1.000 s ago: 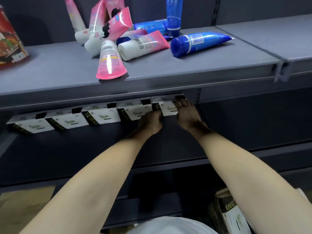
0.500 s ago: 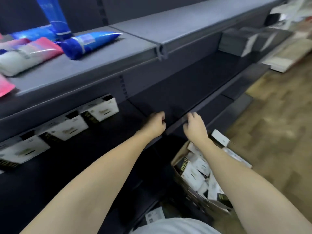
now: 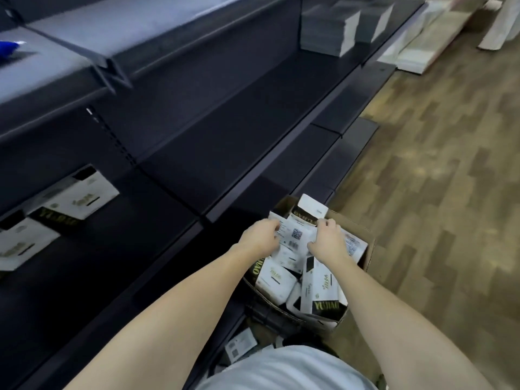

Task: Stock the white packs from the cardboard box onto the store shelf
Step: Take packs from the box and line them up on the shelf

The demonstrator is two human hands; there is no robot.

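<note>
White pack [image 3: 295, 237], both hands gripping, cardboard box [image 3: 370, 246]

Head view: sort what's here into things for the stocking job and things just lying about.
For the job:
- box
- packs in the box
- top pack, gripped by left hand and right hand
- shelved packs
- shelf

Lying about:
- blue tube
- grey stacks
- pack on the floor

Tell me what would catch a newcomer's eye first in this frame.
Both hands, the left hand and the right hand, grip one white pack atop the jumble in the cardboard box on the floor. At far left, two stocked packs sit on the dark shelf.
</note>
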